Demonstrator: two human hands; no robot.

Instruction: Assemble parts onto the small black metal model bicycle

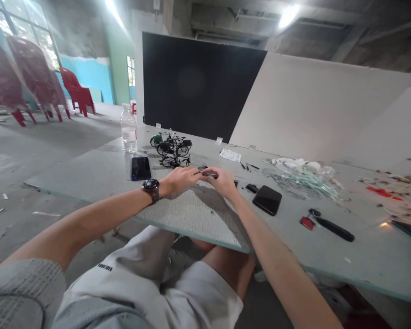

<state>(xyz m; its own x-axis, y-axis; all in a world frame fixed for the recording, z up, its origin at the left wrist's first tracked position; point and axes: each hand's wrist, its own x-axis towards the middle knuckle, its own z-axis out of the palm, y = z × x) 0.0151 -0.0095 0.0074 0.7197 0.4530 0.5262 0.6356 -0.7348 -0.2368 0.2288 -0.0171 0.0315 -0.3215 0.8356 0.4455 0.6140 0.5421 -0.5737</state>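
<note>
My left hand point(180, 179) and my right hand point(221, 181) meet over the grey tabletop point(99, 171), fingertips pinching a small dark model part point(202, 169) between them. Its exact shape is partly hidden by my fingers. Just beyond my left hand stand several miniature black bicycle models point(174, 148), one with green parts. A black phone point(140, 168) lies left of my left hand. Right of my right hand are a small black piece point(251, 188) and a second phone point(267, 199).
A water bottle point(128, 130) stands at the far left of the table. To the right lie a paper sheet point(230, 155), a plastic bag with model sprues point(301, 183), a black-handled tool point(334, 229) and a red item point(307, 223). Red plastic chairs point(77, 91) stand behind.
</note>
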